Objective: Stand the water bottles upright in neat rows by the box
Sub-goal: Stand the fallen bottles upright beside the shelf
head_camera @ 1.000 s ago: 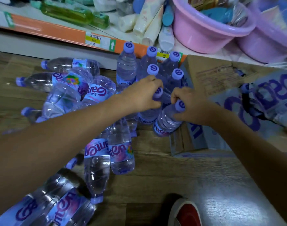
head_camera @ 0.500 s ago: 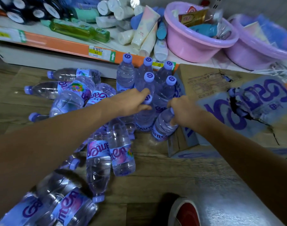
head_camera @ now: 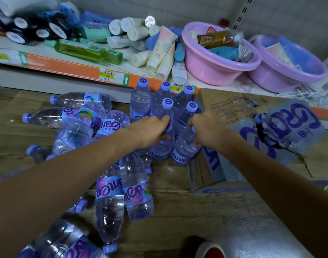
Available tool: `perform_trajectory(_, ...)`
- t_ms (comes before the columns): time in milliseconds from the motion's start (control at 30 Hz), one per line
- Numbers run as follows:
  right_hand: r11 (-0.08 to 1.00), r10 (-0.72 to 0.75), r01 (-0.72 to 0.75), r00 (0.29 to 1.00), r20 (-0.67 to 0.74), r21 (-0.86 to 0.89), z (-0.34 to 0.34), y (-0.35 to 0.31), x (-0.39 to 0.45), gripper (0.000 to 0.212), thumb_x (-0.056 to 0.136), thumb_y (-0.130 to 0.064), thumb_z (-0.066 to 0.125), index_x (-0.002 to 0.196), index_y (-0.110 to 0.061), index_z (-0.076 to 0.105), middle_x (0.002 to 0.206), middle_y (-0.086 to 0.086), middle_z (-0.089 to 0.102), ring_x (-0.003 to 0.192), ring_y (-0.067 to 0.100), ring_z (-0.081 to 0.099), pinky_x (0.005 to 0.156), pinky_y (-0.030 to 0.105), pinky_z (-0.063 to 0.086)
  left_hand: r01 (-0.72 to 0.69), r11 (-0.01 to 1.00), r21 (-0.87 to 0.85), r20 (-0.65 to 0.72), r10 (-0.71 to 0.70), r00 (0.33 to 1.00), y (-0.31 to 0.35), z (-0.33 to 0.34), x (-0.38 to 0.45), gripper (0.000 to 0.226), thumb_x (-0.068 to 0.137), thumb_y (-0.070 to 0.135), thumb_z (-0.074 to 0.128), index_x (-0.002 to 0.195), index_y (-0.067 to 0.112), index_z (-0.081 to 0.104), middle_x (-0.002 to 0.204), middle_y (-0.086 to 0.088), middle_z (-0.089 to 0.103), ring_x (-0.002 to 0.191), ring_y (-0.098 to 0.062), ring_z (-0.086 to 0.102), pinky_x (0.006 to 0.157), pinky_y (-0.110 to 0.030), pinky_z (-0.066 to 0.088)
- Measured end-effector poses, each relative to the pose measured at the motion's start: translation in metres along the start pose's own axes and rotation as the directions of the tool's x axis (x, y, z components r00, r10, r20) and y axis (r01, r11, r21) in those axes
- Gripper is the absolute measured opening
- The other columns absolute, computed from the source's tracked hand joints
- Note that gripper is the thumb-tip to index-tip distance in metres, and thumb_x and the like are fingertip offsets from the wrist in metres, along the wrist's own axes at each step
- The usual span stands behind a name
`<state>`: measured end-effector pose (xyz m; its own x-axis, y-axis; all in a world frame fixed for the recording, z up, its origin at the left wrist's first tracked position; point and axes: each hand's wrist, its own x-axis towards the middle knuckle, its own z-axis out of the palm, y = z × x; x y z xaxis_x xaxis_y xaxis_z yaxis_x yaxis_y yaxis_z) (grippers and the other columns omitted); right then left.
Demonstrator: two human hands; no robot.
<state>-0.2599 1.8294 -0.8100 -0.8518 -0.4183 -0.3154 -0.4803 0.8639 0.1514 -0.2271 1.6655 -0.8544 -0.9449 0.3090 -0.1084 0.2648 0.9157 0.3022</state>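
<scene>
Several clear water bottles with purple caps stand upright in rows [head_camera: 140, 98] on the wooden floor, pressed against the left side of a torn cardboard box [head_camera: 232, 108]. My left hand [head_camera: 150, 130] wraps the neck of the front left upright bottle [head_camera: 162, 146]. My right hand [head_camera: 206, 128] covers the cap of the front right bottle [head_camera: 183, 149], which stands against the box corner. Several more bottles lie on their sides to the left [head_camera: 66, 116] and in front [head_camera: 137, 192].
A low shelf with an orange edge [head_camera: 70, 67] runs behind the bottles, holding tubes, a green bottle and two pink basins [head_camera: 219, 71]. A red and white shoe [head_camera: 213, 251] shows at the bottom. Bare floor lies in front of the box.
Both hands slid down from the caps to the necks of the two front bottles and pushed them closer to the row. The view tilted up toward the shelf.
</scene>
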Motion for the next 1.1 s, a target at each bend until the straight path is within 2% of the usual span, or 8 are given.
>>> perform_trajectory(200, 0.998, -0.064, 0.065, 0.993, 0.095, -0.004, 0.004, 0.006, 0.009, 0.061, 0.074, -0.018, 0.074, 0.130, -0.021, 0.050, 0.123, 0.014, 0.055, 0.110, 0.035, 0.056, 0.087, 0.041, 0.051, 0.048, 0.994, -0.098, 0.027, -0.046, 0.999, 0.004, 0.004, 0.008, 0.040, 0.092, 0.031, 0.051, 0.119, 0.006, 0.036, 0.106, -0.023, 0.058, 0.097, -0.039, 0.055, 0.071, -0.036, 0.036)
perform_trajectory(633, 0.940, -0.233, 0.265, 0.959, 0.163, -0.214, 0.004, 0.013, 0.008, 0.059, 0.083, -0.028, 0.064, 0.135, -0.019, 0.037, 0.134, 0.005, 0.046, 0.123, 0.024, 0.047, 0.096, 0.036, 0.045, 0.083, 0.988, -0.127, 0.004, -0.083, 0.997, 0.009, 0.005, 0.007, 0.045, 0.090, 0.036, 0.052, 0.119, 0.006, 0.034, 0.108, -0.021, 0.059, 0.101, -0.040, 0.056, 0.069, -0.037, 0.035)
perform_trajectory(733, 0.916, -0.244, 0.240, 0.969, 0.028, -0.322, -0.013, 0.003, 0.007, 0.059, 0.080, -0.048, 0.060, 0.130, -0.022, 0.041, 0.128, 0.003, 0.050, 0.120, 0.024, 0.045, 0.096, 0.036, 0.042, 0.079, 0.955, -0.287, 0.053, -0.067, 0.996, -0.015, -0.008, -0.005, 0.060, 0.085, 0.044, 0.058, 0.129, 0.012, 0.034, 0.125, -0.013, 0.054, 0.113, -0.031, 0.053, 0.084, -0.037, 0.045)
perform_trajectory(800, 0.957, -0.257, 0.230, 0.954, -0.152, -0.178, -0.037, -0.008, 0.006, 0.050, 0.083, -0.049, 0.057, 0.123, -0.020, 0.048, 0.119, 0.002, 0.055, 0.113, 0.025, 0.049, 0.092, 0.035, 0.042, 0.115, 0.935, -0.336, -0.056, -0.142, 0.988, -0.045, -0.019, -0.019, 0.056, 0.085, 0.044, 0.059, 0.128, 0.014, 0.040, 0.128, -0.009, 0.055, 0.115, -0.028, 0.053, 0.092, -0.040, 0.046)
perform_trajectory(867, 0.954, -0.281, 0.299, 0.924, -0.258, 0.030, -0.057, -0.026, 0.011, 0.038, 0.086, -0.042, 0.057, 0.117, -0.019, 0.053, 0.109, 0.001, 0.058, 0.102, 0.023, 0.054, 0.084, 0.033, 0.042, 0.227, 0.906, -0.358, -0.192, -0.309, 0.931, -0.081, -0.028, -0.039, 0.047, 0.085, 0.040, 0.060, 0.121, 0.012, 0.049, 0.118, -0.010, 0.059, 0.110, -0.028, 0.056, 0.092, -0.039, 0.047)
perform_trajectory(967, 0.891, -0.404, 0.433, 0.894, -0.195, 0.140, -0.059, -0.069, 0.021, 0.031, 0.088, -0.034, 0.055, 0.115, -0.018, 0.055, 0.111, 0.004, 0.058, 0.105, 0.023, 0.053, 0.087, 0.039, 0.046, 0.450, 0.818, -0.359, -0.248, -0.548, 0.799, -0.134, -0.026, -0.083, 0.054, 0.077, 0.044, 0.065, 0.118, 0.010, 0.052, 0.120, -0.014, 0.055, 0.115, -0.030, 0.052, 0.095, -0.038, 0.042)
perform_trajectory(1033, 0.848, -0.516, 0.527, 0.846, -0.132, 0.061, -0.040, -0.102, 0.029, 0.032, 0.089, -0.029, 0.052, 0.118, -0.016, 0.054, 0.118, 0.006, 0.057, 0.114, 0.025, 0.050, 0.091, 0.041, 0.045, 0.612, 0.728, -0.310, -0.099, -0.665, 0.741, -0.161, -0.017, -0.115, 0.083, 0.063, 0.059, 0.068, 0.128, 0.013, 0.044, 0.132, -0.015, 0.045, 0.126, -0.031, 0.042, 0.102, -0.040, 0.037)
perform_trajectory(1100, 0.745, -0.666, 0.667, 0.740, -0.090, -0.022, -0.012, -0.137, 0.033, 0.038, 0.087, -0.023, 0.053, 0.124, -0.014, 0.051, 0.125, 0.007, 0.054, 0.120, 0.027, 0.045, 0.095, 0.039, 0.041, 0.695, 0.654, -0.301, 0.134, -0.692, 0.709, -0.178, -0.007, -0.142, 0.089, 0.057, 0.057, 0.077, 0.128, 0.016, 0.042, 0.132, -0.014, 0.044, 0.121, -0.024, 0.048, 0.098, -0.035, 0.043)
